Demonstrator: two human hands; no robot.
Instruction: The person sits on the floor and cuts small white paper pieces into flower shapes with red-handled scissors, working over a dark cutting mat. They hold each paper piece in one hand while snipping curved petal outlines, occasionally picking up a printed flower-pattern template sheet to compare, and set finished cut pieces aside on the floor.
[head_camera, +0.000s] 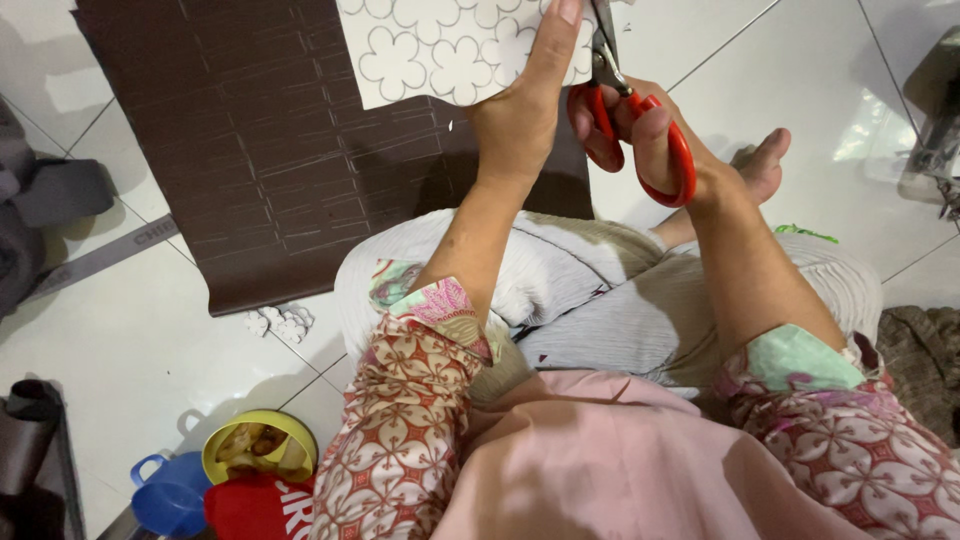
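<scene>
Left hand (520, 110): closed in a pinch on the white flower-printed sheet (440, 45), held up. Right hand (650, 140): fingers clenched through the handles of red scissors (625, 110), blades at the sheet's edge.

One head-worn camera looks steeply down (and close) over lap and tiled floor (150, 350).

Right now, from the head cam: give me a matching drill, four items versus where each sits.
Items:
1. scissors
2. white sheet with flower outlines
3. brown sheet
4. yellow bowl

Places:
A. flat on the tiled floor, left of the knees
B. in the right hand, red handles around the fingers
C. on the floor at lower left, beside a blue cup
D. held up by the left hand

Pairs: 1-B, 2-D, 3-A, 4-C
</scene>
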